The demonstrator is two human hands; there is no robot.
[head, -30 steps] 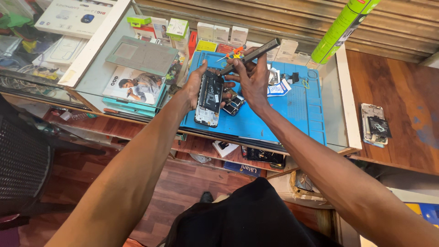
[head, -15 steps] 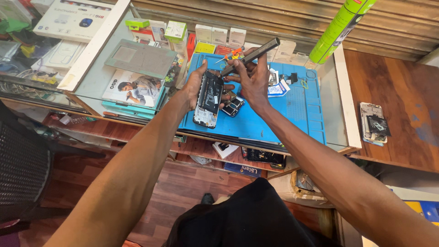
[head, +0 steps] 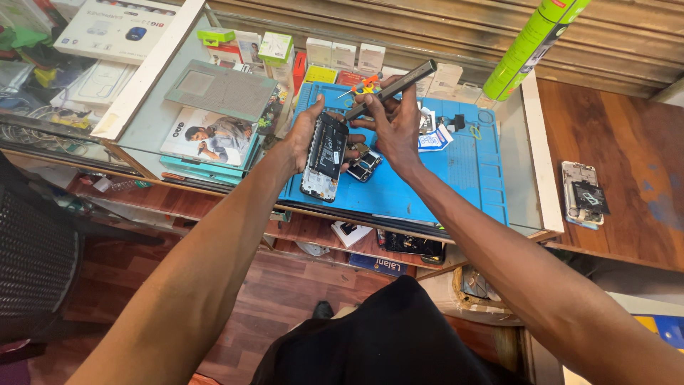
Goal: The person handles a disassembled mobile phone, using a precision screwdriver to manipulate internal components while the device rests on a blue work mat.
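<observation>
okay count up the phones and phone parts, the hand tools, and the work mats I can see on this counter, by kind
Phones and phone parts: 3 – opened phone in the left hand, loose part on the mat, stripped phone on the wood.
Hand tools: 1 – screwdriver in the right hand.
Mats: 1 – blue mat.
Total: 5

This is a small phone-repair shop. At its middle lies a blue repair mat (head: 456, 171) on a glass-topped desk (head: 153, 121). Left of the mat, under and on the glass, sit boxed accessories (head: 117, 28) and coiled cables. Just behind the mat stands a row of small product boxes (head: 342, 53) against a ribbed metal shutter (head: 427, 28). Right of the mat, on a wooden counter (head: 627, 164), lies an opened phone (head: 583, 192). Below the mat, a wooden shelf (head: 320, 239) holds more phone parts.
</observation>
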